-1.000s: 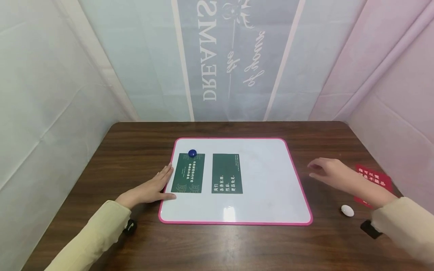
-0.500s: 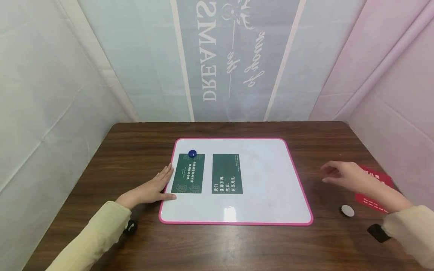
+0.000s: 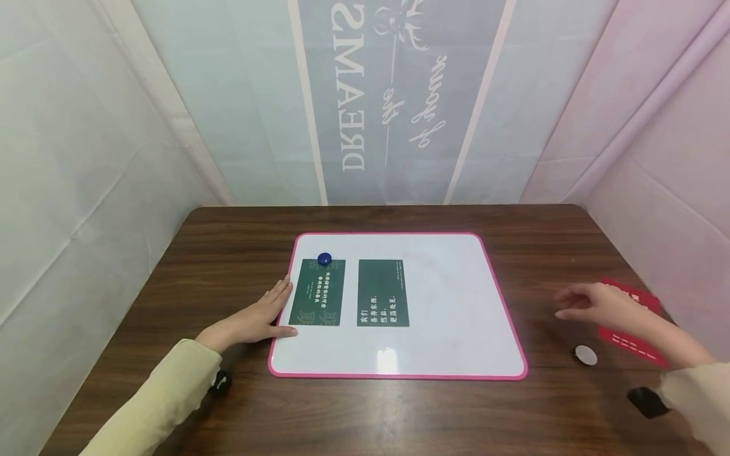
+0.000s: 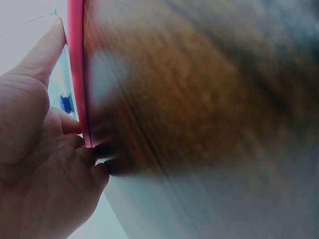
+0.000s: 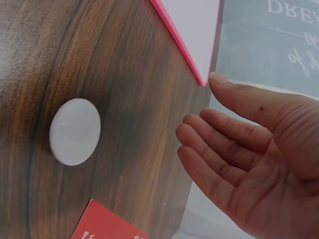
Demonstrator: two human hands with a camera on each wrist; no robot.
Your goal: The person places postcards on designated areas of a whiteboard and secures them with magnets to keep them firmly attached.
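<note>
Hands first: the left hand (image 3: pixel 253 318) lies flat on the table (image 3: pixel 171 285) at centre-left of the head view, fingers straight, fingertips and thumb against the pink left rim of the whiteboard (image 3: pixel 445 304). Its grip is released; it presses, it does not clasp. The left wrist view is blurred, so I cannot tell how firmly it bears on the rim.

The right hand (image 3: pixel 599 305) hovers at the right of the frame, above the table, fingers relaxed and slightly bent, holding nothing. Nearest to it, just below in the frame, lies a white round magnet (image 3: pixel 585 355), flat on the wood and apart from the fingers. A red card (image 3: pixel 633 335) lies partly beneath the hand.

On the board, at its left half, sit two green cards (image 3: pixel 383 292); a blue magnet (image 3: pixel 324 258) pins the left card's top edge.

Judgement on handling: the white magnet looks small, light, rigid and smooth-domed, likely slippery from above. A pinch across its rim with thumb and forefinger appears soundest.
</note>
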